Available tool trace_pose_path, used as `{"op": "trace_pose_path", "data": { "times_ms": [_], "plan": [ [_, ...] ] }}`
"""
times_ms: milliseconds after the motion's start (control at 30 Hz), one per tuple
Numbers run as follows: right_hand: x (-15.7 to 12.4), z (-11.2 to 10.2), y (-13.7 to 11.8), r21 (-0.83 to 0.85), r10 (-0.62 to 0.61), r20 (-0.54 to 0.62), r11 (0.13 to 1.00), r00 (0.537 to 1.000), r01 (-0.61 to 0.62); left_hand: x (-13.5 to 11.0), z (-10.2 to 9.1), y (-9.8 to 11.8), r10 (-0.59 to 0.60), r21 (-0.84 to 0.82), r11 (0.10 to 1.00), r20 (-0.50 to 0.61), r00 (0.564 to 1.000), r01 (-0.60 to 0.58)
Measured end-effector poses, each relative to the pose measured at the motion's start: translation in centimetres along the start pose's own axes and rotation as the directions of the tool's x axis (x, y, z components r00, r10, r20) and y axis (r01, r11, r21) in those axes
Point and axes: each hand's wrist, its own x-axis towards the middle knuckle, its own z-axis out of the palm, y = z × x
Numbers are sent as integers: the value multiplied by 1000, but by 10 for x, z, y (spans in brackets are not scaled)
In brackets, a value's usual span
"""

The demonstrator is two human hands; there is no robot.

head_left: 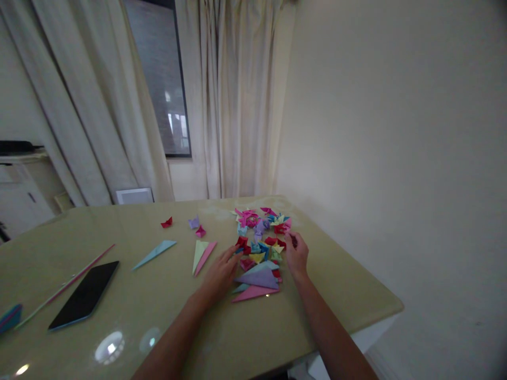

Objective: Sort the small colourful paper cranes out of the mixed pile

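Observation:
A heap of colourful folded-paper pieces (261, 229) lies on the table between my hands. My left hand (222, 270) rests at the heap's left side, fingers stretched forward, their tips by a dark red folded piece (243, 244). On the other side, my right hand (297, 253) has its fingers curled together against the edge of the heap, close to a pink folded piece (288, 224). What those fingers hold, if anything, is hidden. Nearer me, a purple paper cone (259, 278) and a pink paper cone (255, 292) lie stacked with light blue ones.
Left of my hands lie green and pink paper cones (200, 255), a light blue cone (154, 254), and small red (167, 222), lilac (194, 222) and magenta (200, 231) pieces. Farther left are a black tablet (85, 295) and a thin pink-green stick (71, 281). A wall (376, 158) borders the right.

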Motion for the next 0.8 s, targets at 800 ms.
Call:
{"op": "trace_pose_path", "data": {
  "times_ms": [800],
  "plan": [
    [-1, 3, 3, -12, 1, 12, 1000, 1000, -1, -9, 2, 2, -50, 195, 980, 72, 996, 35]
  ]
}}
